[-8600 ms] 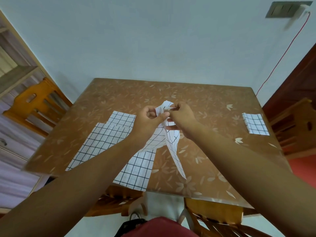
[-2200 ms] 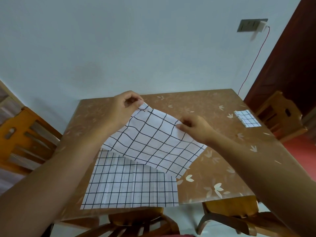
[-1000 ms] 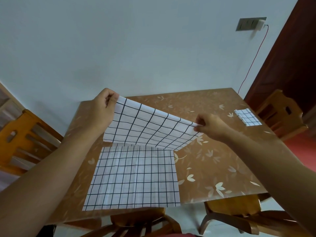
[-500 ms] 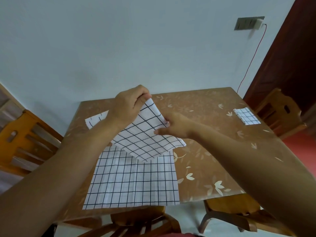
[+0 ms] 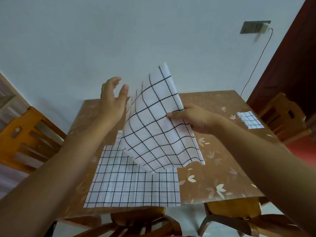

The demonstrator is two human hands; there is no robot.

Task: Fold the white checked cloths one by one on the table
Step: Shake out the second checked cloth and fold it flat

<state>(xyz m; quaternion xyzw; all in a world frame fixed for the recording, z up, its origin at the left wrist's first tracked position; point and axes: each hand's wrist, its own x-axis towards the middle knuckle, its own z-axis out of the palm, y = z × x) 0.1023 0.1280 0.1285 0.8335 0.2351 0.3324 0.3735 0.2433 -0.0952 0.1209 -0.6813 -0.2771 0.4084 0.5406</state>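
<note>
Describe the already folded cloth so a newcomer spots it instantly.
On the brown leaf-patterned table, look to the right edge beside the wooden chair. The small folded cloth lies there: a compact packet, unlike the large flat cloth in front and the held cloth in the right hand.

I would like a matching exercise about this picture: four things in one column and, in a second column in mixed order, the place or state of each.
Column one
1. left hand
2. right hand
3. small folded cloth
4. large flat cloth

Column two
a. lies spread out at the near edge of the table
b. pinches the edge of the lifted cloth
c. fingers straight, grips nothing
d. lies near the right edge of the table

Pairs: 1-c; 2-b; 3-d; 4-a
</note>
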